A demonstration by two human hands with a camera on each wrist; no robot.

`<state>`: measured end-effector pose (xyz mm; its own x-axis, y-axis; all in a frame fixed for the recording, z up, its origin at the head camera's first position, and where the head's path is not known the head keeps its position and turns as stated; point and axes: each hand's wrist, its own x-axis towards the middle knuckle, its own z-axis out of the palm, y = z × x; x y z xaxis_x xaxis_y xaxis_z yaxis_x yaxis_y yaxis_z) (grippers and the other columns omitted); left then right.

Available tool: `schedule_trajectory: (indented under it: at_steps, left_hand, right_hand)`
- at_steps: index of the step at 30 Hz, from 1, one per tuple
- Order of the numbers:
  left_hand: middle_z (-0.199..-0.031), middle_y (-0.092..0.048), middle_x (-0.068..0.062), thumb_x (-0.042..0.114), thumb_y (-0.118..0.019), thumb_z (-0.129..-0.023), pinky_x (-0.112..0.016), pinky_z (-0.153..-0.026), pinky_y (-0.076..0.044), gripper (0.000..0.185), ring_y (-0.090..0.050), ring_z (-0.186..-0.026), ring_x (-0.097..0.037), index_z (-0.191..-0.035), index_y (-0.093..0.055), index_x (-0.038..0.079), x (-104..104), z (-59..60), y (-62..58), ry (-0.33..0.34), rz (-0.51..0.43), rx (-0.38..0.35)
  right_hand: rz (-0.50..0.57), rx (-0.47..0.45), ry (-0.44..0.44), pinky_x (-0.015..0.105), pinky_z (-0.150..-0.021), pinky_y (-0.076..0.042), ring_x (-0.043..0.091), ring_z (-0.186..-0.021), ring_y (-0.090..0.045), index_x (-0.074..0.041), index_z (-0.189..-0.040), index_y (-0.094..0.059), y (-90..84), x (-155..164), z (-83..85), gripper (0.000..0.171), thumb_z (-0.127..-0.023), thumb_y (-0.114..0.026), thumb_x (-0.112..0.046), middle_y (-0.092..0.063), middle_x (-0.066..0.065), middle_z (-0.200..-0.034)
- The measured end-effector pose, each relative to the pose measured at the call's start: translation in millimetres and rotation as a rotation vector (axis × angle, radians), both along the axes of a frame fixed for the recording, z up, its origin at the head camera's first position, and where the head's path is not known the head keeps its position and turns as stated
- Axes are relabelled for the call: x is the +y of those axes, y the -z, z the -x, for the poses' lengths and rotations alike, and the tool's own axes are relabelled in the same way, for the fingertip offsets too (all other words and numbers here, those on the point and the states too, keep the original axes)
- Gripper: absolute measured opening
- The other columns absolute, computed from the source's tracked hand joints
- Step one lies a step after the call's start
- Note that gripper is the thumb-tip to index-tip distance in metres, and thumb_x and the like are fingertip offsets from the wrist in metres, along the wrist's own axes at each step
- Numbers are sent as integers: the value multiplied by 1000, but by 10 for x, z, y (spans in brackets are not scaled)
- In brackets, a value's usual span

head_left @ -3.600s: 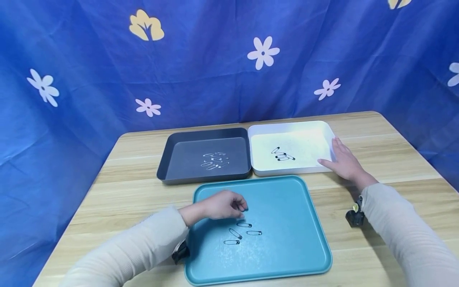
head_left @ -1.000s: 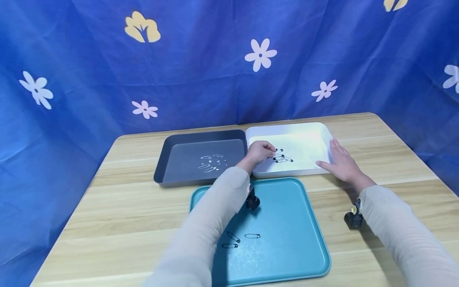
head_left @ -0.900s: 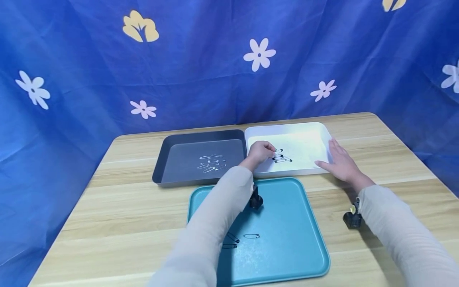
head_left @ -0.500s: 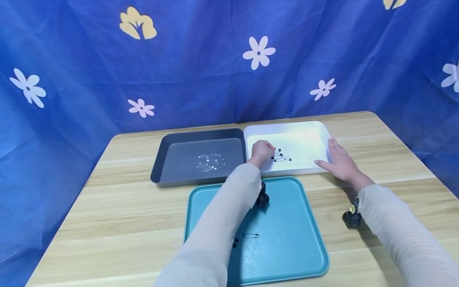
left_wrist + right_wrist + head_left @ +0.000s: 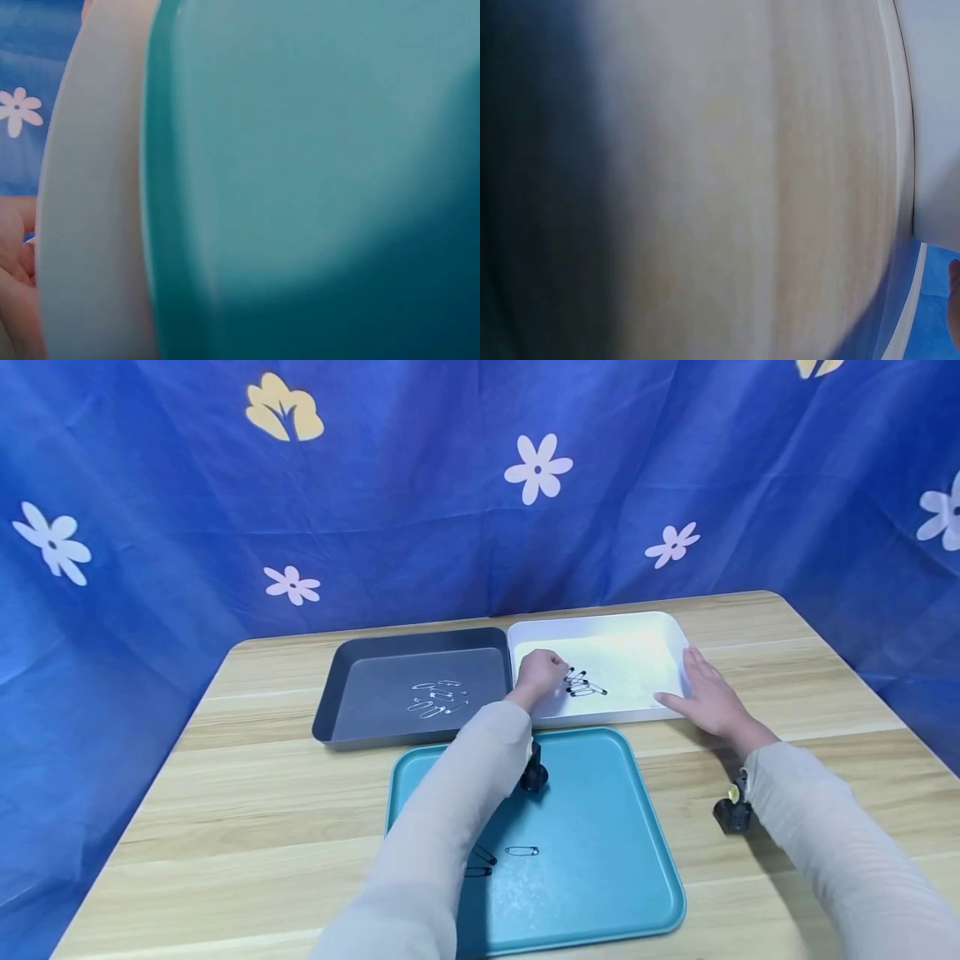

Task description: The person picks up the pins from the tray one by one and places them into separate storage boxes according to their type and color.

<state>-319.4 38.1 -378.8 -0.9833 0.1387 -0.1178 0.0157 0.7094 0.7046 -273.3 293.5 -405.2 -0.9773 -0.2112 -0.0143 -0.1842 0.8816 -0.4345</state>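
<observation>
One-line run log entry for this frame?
left hand: over white tray, fingers curled at black safety pins | right hand: flat against white tray's right side | teal tray: three pins

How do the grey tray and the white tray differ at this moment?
The grey tray holds silver safety pins; the white tray holds black safety pins. No hand touches the grey tray; the left hand reaches into the white tray, and the right hand rests against its right side. Both are shallow and rectangular.

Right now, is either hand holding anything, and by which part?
Left hand is curled over the black safety pins in the white tray; any grip is hidden. Right hand rests flat, holding nothing.
</observation>
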Motion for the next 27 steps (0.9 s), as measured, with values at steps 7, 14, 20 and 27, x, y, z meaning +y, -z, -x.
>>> schedule_trajectory:
  at_steps: [7, 14, 20, 27]
  left_hand:
    - [-77, -58, -1, 16, -48, -84, -22, -59, -38, 19, -49, -68, -14, -82, -63, 5, -167, -111, -125, 57, -69, 2]
    - [-80, -59, -2, 15, -49, -83, -21, -59, -39, 18, -51, -70, -13, -86, -64, 6, -373, -329, -281, 123, -68, 7]
    - [-83, -59, -1, 16, -52, -84, -23, -65, -40, 17, -50, -73, -13, -90, -64, 4, -576, -537, -346, 188, -60, 7]
    - [-81, -59, -3, 14, -54, -84, -24, -64, -41, 16, -53, -75, -18, -91, -62, 2, -816, -825, -359, 327, -116, -32]
  right_hand:
    - [-1, 10, 1, 50, -98, -4, 37, -126, 5, 11, -132, 5, 1, 0, 18, 92, -83, -42, -52, 6, 27, -138]
    - [-8, 18, 6, 50, -98, -5, 38, -126, 2, 12, -132, 4, 15, 14, 4, 93, -83, -43, -52, 5, 28, -138]
    - [4, 13, 1, 51, -98, -4, 38, -126, 4, 11, -132, 5, 9, 14, -9, 92, -83, -42, -51, 6, 27, -138]
    - [8, 8, 2, 51, -98, -4, 38, -126, 5, 11, -132, 6, -10, 4, -21, 92, -83, -41, -51, 7, 27, -138]
